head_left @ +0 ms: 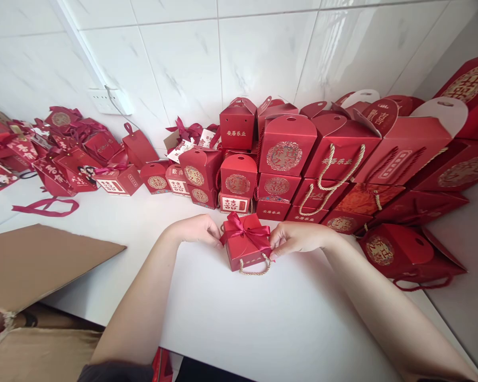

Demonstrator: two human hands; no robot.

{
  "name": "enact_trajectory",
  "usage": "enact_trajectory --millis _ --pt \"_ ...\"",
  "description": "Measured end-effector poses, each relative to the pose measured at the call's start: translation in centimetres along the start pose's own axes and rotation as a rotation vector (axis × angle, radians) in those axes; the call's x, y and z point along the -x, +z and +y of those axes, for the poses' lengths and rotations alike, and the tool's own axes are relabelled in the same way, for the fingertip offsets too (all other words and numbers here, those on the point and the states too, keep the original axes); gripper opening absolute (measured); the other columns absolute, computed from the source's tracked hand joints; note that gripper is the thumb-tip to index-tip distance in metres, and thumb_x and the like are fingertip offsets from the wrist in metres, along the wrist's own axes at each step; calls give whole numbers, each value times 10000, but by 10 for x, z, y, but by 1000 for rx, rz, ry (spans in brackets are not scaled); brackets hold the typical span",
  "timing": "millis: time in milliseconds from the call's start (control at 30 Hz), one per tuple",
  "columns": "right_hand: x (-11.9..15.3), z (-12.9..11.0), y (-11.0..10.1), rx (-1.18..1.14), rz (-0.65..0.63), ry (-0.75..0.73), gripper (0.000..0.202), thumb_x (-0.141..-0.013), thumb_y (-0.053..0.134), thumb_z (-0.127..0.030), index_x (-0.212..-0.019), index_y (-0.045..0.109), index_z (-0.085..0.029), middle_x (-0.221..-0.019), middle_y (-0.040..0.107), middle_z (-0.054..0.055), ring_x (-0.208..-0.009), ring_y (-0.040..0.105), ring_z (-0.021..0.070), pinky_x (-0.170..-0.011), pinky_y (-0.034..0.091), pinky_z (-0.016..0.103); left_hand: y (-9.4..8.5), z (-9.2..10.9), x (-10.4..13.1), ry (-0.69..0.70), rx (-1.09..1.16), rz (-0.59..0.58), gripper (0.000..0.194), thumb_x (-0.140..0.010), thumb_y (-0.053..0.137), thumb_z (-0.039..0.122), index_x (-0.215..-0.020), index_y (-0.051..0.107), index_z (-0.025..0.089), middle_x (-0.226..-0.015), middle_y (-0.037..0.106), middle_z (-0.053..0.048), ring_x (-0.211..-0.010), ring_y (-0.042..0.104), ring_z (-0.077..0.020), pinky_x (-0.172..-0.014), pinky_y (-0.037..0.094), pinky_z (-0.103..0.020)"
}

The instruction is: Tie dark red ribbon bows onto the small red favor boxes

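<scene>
A small red gift box (245,249) with a rope handle (255,272) hanging at its front sits on the white table. Tied across its top is a dark red satin ribbon (245,232) in a bow. At the box's left side my left hand (201,229) is closed, fingertips pinching the ribbon's left end. My right hand (295,237) pinches the ribbon at the right side, where a bit of its end shows below the fingers. Both hands rest close against the box, and some fingertips are partly hidden.
Stacked red gift boxes (289,146) line the tiled wall behind and to the right. More ribboned boxes (79,164) pile up at the left, beside a loose ribbon (48,204). An open cardboard carton (43,260) stands at the front left. One box (412,252) lies tilted at right.
</scene>
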State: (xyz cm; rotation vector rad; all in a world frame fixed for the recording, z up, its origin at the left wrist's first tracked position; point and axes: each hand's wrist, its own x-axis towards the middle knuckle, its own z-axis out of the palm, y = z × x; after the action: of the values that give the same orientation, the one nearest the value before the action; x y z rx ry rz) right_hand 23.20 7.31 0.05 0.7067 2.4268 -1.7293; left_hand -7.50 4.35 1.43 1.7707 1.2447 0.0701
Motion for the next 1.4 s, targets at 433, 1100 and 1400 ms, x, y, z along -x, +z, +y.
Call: enact_trajectory --millis 433,1100,1400 --pt "15 -7 -6 240 241 63 232 -871 571 -356 -949 703 -182 -958 720 75 -874 655 221 -767 466 306 -7 -14 0 -102 -10 121 215 -665 688 297 -839 760 195 -822 743 -36 -797 654 -221 -712 487 -291" --pt "-4 -18 6 -285 284 -132 390 -861 601 -543 -773 560 -165 -585 623 -17 -470 509 78 -476 413 211 22 36 -6 358 104 513 240 -838 635 410 -877 573 181 -899 580 -10 -792 547 -137 -707 439 -266" --pt "-6 -20 8 -208 383 -165 403 -869 582 -556 -739 540 -177 -529 507 -58 -466 415 74 -487 327 223 33 38 -14 441 -31 452 185 -816 658 377 -852 690 198 -1189 547 -77 -1172 526 -234 -1065 378 -387"
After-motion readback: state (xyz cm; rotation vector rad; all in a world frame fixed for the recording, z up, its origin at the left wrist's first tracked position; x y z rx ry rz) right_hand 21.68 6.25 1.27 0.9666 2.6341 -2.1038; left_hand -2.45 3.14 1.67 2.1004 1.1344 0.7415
